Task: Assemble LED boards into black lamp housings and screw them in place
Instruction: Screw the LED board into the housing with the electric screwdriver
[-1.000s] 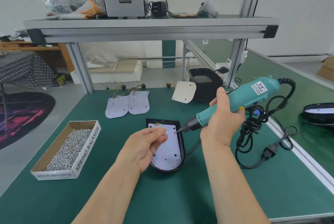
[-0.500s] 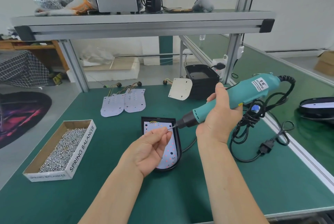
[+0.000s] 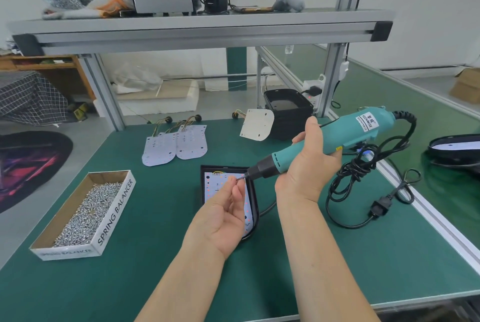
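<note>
The right hand [image 3: 309, 166] holds a teal electric screwdriver [image 3: 345, 134] above the green bench [image 3: 155, 269]. Its grip is wrapped around the front part of the body, and the tool is tilted with the nose pointing down and to the left. The left hand [image 3: 220, 218] is raised, palm turned to the right. Its grip is pressed together: thumb and forefinger pinch the thin bit [image 3: 240, 178] at its tip. If a screw is between them, I cannot tell, it is too small.

Under both hands a black lamp housing [image 3: 255, 207] lies flat on the bench with a white LED board [image 3: 214, 186] sitting inside it. The left hand covers the lower part of the board.

To the left stands an open cardboard box [image 3: 114, 215] full of small silver screws [image 3: 85, 212]. Two more LED boards [image 3: 175, 146] lie side by side, touching, further back on the bench. The black cable [image 3: 361, 168] of the screwdriver hangs in a bundle at the right.
</note>
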Demonstrator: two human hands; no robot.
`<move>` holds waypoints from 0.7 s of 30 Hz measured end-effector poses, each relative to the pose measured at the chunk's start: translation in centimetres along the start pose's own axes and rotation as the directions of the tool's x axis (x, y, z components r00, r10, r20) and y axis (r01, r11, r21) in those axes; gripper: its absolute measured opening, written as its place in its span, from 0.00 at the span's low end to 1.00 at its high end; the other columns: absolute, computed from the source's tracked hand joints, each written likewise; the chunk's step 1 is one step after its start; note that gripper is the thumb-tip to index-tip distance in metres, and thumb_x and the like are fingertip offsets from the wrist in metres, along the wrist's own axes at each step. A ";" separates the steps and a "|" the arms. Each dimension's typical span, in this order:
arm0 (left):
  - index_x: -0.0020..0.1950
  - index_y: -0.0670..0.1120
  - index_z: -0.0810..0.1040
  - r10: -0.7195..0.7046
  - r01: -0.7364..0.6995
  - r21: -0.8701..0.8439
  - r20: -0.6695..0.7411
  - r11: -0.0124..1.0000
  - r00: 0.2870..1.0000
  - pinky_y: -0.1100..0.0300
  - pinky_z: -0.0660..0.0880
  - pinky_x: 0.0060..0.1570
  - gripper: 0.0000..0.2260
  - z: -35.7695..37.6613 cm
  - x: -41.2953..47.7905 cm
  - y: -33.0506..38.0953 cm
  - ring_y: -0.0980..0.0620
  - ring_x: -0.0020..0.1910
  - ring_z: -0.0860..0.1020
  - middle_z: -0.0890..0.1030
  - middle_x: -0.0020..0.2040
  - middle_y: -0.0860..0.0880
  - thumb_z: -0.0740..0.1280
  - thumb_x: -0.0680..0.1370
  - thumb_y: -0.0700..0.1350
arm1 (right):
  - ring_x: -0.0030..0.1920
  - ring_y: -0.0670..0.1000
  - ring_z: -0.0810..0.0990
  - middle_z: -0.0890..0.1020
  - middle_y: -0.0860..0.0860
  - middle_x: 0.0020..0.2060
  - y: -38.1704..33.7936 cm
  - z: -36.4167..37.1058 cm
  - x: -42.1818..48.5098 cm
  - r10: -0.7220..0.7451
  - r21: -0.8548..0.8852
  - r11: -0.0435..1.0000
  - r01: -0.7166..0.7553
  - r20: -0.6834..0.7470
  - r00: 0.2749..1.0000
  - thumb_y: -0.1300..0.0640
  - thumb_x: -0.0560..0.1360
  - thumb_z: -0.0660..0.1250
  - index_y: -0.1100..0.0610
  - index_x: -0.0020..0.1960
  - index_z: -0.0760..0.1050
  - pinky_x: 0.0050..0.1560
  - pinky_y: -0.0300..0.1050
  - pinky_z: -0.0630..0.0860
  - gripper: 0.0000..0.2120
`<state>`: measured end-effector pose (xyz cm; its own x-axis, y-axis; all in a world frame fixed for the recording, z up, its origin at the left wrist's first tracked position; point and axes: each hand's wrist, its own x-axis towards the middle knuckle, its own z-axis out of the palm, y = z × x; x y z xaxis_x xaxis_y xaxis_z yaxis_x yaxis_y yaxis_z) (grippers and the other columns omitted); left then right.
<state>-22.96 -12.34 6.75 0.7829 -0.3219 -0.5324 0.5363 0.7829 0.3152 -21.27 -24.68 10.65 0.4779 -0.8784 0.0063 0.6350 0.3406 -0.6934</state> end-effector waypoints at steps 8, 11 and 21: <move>0.50 0.32 0.81 0.031 -0.031 -0.008 0.018 0.999 0.999 0.65 0.80 0.30 0.08 -0.2 -0.1 -0.4 0.49 0.36 0.85 0.85 0.42 0.39 0.71 0.72 0.33 | 0.31 0.48 0.74 0.76 0.47 0.27 0.0 -0.3 0.1 0.018 0.005 1.000 -0.018 -0.018 1.000 0.54 0.71 0.74 0.52 0.43 0.73 0.40 0.45 0.73 0.09; 0.51 0.31 0.80 0.084 -0.086 0.052 0.038 0.995 0.996 0.66 0.80 0.33 0.07 -0.5 0.2 -0.4 0.49 0.38 0.86 0.85 0.44 0.39 0.69 0.75 0.33 | 0.31 0.47 0.74 0.75 0.47 0.27 -0.1 -0.2 0.2 0.031 -0.006 1.000 -0.031 -0.018 0.999 0.54 0.71 0.74 0.51 0.43 0.73 0.39 0.44 0.73 0.09; 0.40 0.39 0.86 0.308 -0.352 0.312 0.180 0.882 0.934 0.67 0.80 0.41 0.05 -0.7 1.3 -0.4 0.51 0.42 0.86 0.85 0.42 0.44 0.71 0.73 0.34 | 0.27 0.44 0.73 0.74 0.43 0.24 0.4 -0.2 1.3 0.176 0.006 0.984 -0.177 -0.130 0.976 0.57 0.73 0.72 0.51 0.45 0.72 0.30 0.37 0.72 0.09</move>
<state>-22.39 -12.70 5.45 0.9535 -0.1551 -0.2585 0.2965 0.6377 0.7109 -20.53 -25.73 10.18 0.4998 -0.8404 -0.2096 0.5438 0.4928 -0.6793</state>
